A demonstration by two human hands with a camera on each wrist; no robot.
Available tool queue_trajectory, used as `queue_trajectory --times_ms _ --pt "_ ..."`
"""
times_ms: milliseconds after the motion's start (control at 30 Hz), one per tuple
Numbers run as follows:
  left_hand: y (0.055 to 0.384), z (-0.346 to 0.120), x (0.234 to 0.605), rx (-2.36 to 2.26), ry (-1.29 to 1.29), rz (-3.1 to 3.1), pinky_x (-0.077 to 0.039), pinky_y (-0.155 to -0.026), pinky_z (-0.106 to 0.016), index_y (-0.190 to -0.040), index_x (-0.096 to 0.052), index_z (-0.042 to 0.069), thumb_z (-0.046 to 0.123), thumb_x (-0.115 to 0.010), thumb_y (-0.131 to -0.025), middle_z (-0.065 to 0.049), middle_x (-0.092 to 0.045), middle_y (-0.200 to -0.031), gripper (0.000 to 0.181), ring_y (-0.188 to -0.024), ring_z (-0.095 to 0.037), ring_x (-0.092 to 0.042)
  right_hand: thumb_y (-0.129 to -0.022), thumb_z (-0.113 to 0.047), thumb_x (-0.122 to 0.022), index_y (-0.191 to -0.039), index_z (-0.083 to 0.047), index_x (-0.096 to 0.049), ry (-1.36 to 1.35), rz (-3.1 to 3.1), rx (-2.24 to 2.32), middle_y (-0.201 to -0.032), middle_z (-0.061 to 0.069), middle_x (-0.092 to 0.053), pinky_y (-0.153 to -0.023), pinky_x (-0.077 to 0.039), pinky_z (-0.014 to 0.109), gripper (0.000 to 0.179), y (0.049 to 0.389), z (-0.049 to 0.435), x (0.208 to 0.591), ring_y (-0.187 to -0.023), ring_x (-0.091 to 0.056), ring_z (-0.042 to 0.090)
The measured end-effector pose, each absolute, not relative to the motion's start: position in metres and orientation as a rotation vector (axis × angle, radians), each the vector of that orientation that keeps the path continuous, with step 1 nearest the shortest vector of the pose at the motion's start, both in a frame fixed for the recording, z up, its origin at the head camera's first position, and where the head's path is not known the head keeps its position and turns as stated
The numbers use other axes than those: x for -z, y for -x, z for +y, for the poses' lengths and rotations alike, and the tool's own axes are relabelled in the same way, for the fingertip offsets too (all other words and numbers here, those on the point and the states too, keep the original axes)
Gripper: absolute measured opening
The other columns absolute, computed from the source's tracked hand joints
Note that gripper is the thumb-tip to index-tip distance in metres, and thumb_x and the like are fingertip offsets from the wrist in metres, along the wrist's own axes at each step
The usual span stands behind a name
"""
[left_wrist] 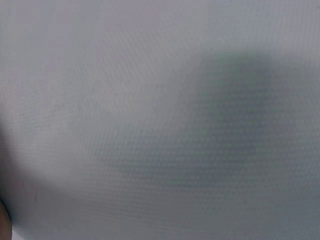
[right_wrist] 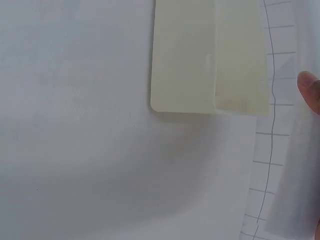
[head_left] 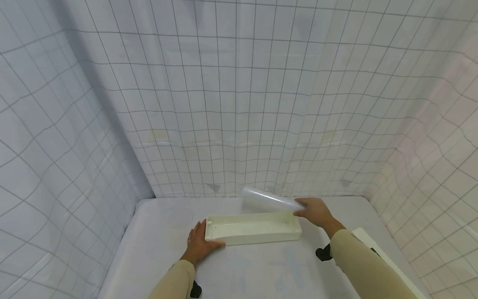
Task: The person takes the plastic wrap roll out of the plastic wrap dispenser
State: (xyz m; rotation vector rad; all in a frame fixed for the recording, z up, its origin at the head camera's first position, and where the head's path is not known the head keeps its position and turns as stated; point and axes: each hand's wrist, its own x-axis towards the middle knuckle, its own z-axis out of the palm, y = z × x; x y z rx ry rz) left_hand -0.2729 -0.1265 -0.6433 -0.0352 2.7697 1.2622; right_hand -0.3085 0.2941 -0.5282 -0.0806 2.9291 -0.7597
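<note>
A long cream plastic box point(head_left: 261, 239), open at the top, lies crosswise on the white surface. My left hand point(head_left: 198, 246) holds its left end, thumb along the front wall and fingers at the end. Above the back right of the box, my right hand point(head_left: 315, 212) grips one end of a roll of clear plastic film point(head_left: 269, 201). The roll slants up to the left, apart from the surface. In the right wrist view, the box's right end point(right_wrist: 184, 60) and the roll point(right_wrist: 295, 185) appear, with the thumb point(right_wrist: 309, 91) on the roll. The left wrist view is mostly blurred white surface.
Partly under my right forearm lies a long cream piece point(head_left: 388, 259) with a dark strip, near the table's right edge. White grid-patterned curtains point(head_left: 242, 104) enclose the table point(head_left: 254, 274) at the back and both sides.
</note>
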Motion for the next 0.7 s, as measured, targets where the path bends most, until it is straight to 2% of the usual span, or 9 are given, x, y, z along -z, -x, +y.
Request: queue_trajectory --times_ms 300,700 --pt "0.273 -0.126 0.644 -1.254 0.034 2.777 -0.006 -0.129 -0.062 -0.157 -0.032 0.004 0.049 -0.094 -0.065 -0.024 -0.039 -0.160 0.119 -0.155 -0.046 -0.019 -0.091 -0.038 -0.075 -0.142 -0.004 -0.060 0.009 2.993 0.790 -0.146 0.024 -0.057 -0.108 -0.047 0.064 0.063 0.301 0.322 0.533 -0.137 -0.050 0.050" --pt "0.273 -0.127 0.643 -1.235 0.043 2.774 -0.006 -0.129 -0.062 -0.158 -0.030 0.003 0.050 -0.093 -0.066 -0.026 -0.036 -0.161 0.121 -0.155 -0.047 -0.018 -0.090 -0.036 -0.076 -0.139 0.002 -0.060 -0.092 3.010 0.793 -0.142 0.030 -0.058 -0.106 -0.047 0.065 0.064 0.272 0.356 0.541 -0.134 -0.050 0.053"
